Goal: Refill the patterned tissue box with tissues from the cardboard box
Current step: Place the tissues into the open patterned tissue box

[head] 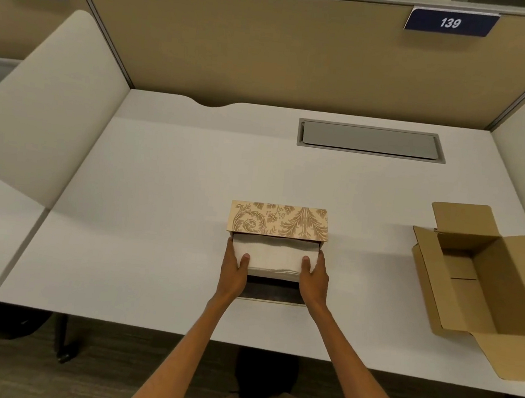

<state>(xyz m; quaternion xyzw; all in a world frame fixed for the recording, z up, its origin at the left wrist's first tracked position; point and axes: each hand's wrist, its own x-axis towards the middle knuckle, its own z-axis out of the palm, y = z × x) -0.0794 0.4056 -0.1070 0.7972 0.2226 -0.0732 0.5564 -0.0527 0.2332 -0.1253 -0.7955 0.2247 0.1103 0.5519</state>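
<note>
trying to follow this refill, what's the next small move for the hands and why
Probably push the tissue stack further into the patterned tissue box. The left hand and right hand grip its two ends, and most of the stack sticks out of the box's open near side.

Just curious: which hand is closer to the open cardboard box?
Right. The right hand grips the tissue stack's side facing the cardboard box; the left hand grips the far side.
</note>
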